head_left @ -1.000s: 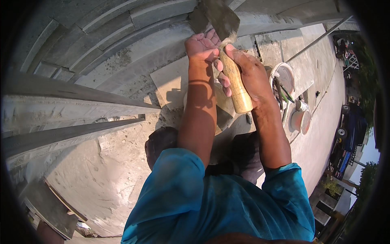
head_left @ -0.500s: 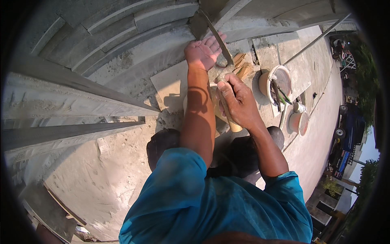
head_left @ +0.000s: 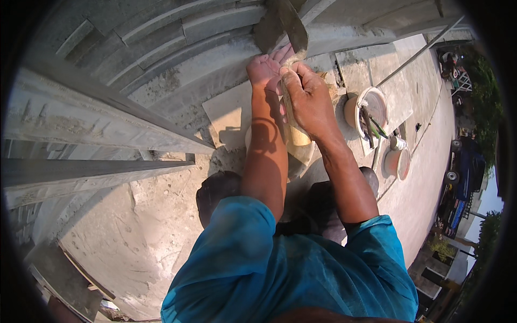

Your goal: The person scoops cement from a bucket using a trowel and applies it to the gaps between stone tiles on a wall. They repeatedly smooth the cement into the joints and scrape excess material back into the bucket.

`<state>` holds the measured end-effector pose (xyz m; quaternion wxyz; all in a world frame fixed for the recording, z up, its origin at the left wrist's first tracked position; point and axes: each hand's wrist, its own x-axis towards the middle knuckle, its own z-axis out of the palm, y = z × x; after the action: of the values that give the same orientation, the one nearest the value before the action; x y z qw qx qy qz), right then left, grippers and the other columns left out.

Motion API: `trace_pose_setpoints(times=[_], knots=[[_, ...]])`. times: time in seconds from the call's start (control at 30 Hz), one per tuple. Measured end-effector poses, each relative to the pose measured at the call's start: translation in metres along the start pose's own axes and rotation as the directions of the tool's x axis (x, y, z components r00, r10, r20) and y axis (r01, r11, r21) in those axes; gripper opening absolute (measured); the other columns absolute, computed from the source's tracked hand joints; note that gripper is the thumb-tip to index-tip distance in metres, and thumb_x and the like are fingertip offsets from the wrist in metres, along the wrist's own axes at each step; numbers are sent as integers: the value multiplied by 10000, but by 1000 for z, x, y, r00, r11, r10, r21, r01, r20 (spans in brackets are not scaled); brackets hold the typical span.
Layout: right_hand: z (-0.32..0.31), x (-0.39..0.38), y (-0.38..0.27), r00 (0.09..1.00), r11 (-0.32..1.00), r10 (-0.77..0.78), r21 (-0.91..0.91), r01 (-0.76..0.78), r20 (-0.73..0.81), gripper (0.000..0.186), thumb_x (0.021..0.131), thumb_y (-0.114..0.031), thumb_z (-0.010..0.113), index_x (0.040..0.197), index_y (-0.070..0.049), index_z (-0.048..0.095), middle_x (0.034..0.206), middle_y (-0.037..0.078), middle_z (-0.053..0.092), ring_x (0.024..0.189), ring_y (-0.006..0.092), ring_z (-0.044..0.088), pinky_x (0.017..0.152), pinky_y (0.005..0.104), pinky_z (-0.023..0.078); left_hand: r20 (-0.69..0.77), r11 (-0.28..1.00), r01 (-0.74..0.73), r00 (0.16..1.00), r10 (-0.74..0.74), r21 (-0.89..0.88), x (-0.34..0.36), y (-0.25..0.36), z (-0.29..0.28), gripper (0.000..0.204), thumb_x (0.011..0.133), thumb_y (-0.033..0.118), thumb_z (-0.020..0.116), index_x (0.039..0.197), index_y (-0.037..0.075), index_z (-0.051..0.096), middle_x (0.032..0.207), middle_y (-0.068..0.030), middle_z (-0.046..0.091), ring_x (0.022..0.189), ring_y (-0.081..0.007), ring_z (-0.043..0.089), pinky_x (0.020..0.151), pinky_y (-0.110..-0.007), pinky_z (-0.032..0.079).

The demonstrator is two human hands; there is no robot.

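A trowel is gripped by its wooden handle in my right hand. Its blade stands up against the wall, beside a dark, wet-looking mortar patch. Just below the blade, my left hand lies palm up with fingers stretched out, holding nothing I can see. The trowel and right hand partly cover its fingertips. Beneath my forearms, a pale rounded container shows only in part between my knees.
A bucket holding several tools stands to the right, with a smaller bucket nearer me. Long beams jut in from the left. A flat board lies by the wall. A thin pole leans at the far right.
My right hand has moved up and slightly left with the trowel. The blade has turned to show its broad face near the wall. The left hand has barely shifted.
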<state>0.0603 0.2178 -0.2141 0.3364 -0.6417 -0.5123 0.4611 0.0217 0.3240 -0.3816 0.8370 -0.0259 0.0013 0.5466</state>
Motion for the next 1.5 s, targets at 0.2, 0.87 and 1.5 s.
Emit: trace_pose_setpoints(times=[0.2, 0.87, 1.5], knots=[[-2, -8, -12, 999, 997, -32, 64, 34, -38, 250, 1073, -261, 507, 933, -58, 551, 793, 22, 605, 527, 85, 560, 464, 242, 449, 196, 986, 89, 979, -61, -139, -1, 0, 7, 731, 926, 271, 266, 1518, -148, 175, 1593, -309, 288, 1484, -443, 287, 1222, -556, 219], [-20, -71, 28, 995, 979, 72, 185, -83, 66, 246, 1076, -285, 487, 1100, -51, 559, 795, 37, 586, 490, 96, 529, 428, 243, 445, -60, 989, -25, 998, 17, -144, -5, -1, 14, 740, 945, 308, 260, 1538, -126, 170, 1639, -250, 239, 1525, -402, 207, 1232, -566, 62], [8, 8, 47, 997, 991, 72, -114, -69, 18, 263, 1055, -249, 546, 953, -27, 642, 768, 20, 593, 563, 90, 547, 498, 252, 447, -284, 961, -86, 959, 8, -263, 0, 10, -38, 665, 1010, 265, 160, 1545, -128, 113, 1554, -304, 342, 1483, -422, 285, 1214, -578, 211]])
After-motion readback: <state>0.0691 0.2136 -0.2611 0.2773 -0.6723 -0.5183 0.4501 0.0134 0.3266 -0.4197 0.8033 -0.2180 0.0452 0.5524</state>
